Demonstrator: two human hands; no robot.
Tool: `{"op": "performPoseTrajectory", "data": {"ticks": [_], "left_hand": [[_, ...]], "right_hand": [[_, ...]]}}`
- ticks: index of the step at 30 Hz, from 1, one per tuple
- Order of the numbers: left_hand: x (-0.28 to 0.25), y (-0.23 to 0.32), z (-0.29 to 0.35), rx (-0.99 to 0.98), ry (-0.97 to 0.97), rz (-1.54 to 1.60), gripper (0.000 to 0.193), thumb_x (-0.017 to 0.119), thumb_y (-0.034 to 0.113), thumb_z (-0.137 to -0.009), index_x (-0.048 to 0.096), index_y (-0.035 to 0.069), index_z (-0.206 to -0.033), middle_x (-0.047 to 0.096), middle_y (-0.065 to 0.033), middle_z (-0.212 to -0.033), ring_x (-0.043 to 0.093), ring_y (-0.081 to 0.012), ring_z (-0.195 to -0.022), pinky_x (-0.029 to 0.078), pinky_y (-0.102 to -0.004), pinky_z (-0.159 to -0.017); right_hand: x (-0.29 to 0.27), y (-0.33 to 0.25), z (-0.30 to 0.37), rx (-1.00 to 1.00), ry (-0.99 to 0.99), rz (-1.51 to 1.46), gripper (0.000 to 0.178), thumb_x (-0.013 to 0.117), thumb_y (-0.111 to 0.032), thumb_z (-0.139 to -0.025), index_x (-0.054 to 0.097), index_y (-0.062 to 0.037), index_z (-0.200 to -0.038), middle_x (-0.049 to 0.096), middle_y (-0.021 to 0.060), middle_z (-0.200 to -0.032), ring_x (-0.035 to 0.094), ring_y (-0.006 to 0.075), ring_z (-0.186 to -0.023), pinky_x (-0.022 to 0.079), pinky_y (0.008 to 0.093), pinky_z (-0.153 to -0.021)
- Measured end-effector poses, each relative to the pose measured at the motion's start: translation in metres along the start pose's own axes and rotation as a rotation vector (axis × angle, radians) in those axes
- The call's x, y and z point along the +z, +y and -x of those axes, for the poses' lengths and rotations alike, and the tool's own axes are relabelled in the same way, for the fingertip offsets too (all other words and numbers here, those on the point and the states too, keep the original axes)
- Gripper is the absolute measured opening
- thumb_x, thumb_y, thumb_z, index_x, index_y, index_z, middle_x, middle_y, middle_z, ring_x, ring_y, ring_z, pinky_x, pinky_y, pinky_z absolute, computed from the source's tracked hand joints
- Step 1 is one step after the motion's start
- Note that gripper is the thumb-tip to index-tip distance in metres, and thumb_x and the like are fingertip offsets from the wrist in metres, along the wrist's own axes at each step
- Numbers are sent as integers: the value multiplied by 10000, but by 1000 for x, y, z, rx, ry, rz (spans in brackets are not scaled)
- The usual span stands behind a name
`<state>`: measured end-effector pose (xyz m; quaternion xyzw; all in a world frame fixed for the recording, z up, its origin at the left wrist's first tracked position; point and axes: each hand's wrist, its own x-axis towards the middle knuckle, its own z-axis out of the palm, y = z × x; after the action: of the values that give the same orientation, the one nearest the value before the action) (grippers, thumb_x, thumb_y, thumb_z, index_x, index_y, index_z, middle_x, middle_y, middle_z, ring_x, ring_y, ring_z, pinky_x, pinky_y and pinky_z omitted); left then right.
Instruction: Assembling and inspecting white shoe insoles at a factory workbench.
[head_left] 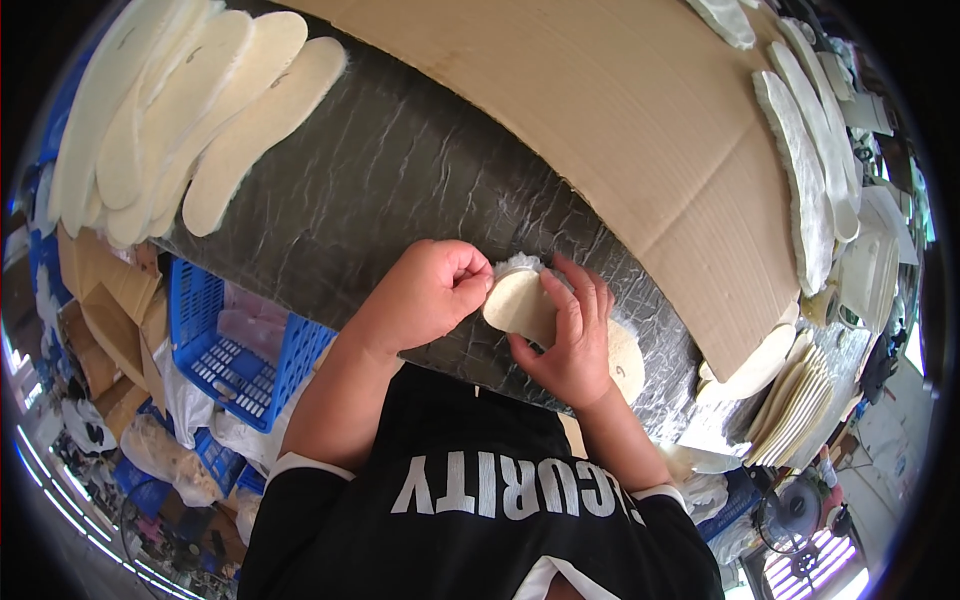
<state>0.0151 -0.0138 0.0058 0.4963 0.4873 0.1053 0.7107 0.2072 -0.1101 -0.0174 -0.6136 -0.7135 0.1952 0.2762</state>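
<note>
In front of my chest, a cream insole (520, 304) with white fluff along its far edge lies across the dark table. My right hand (580, 350) grips it from the right, thumb on the near side and fingers over the far side. At its left end, my left hand (425, 295) is closed, thumb and forefinger pinched together at the fluffy rim. The other fingers of that hand are curled in. The insole's right part passes under my right hand, and a rounded end with a small mark (625, 365) shows beyond it.
Several cream insoles (265, 135) lie overlapped at the far left. A large cardboard sheet (640, 130) covers the table's far side. White fluffy insoles (800, 180) lie at the right, above a fanned insole stack (795, 405). A blue basket (240, 350) stands below the table's left edge.
</note>
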Motion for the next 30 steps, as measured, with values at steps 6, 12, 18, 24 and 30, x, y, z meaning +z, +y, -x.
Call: {"op": "performPoseTrajectory", "data": {"ticks": [6,12,18,24,30], "left_hand": [[0,2,0,37,3,-40,132,582,97,-942,645,-4,-886,576,37,-664,462,-10,-524,365,-196,-452],[-3,-10,-3,-19,-9,131,141,585,113,-960,630,-18,-988,605,6,-737,469,-28,-540,384,-190,-489],[-6,-19,-1,-62,-75,175,216,635,138,-946,646,-38,-1072,637,-14,-806,469,-30,-537,391,-187,-492],[-9,-22,-1,-60,-167,245,202,675,164,-917,670,-30,-973,632,-5,-758,481,-44,-561,409,-211,-489],[-2,-15,7,307,-40,-85,104,717,48,-828,632,-12,-821,568,-13,-694,483,-82,-563,402,-252,-506]], "right_hand": [[8,4,4,-11,-4,-2,832,815,-120,-566,443,-65,-1308,555,149,-1216,559,352,-1033,417,493,-876],[9,4,6,0,4,-3,812,812,-110,-561,448,-59,-1286,561,149,-1193,565,351,-1003,426,488,-846],[8,4,7,-19,12,-68,853,819,-73,-538,432,-53,-1298,554,186,-1177,561,383,-1004,439,489,-855],[6,2,8,-31,8,-64,870,821,-68,-533,421,-53,-1305,552,191,-1173,559,381,-1003,439,488,-852],[-8,0,7,-23,-24,-96,881,887,-210,-560,446,-47,-1305,547,189,-1190,544,375,-1059,421,476,-892]]}}
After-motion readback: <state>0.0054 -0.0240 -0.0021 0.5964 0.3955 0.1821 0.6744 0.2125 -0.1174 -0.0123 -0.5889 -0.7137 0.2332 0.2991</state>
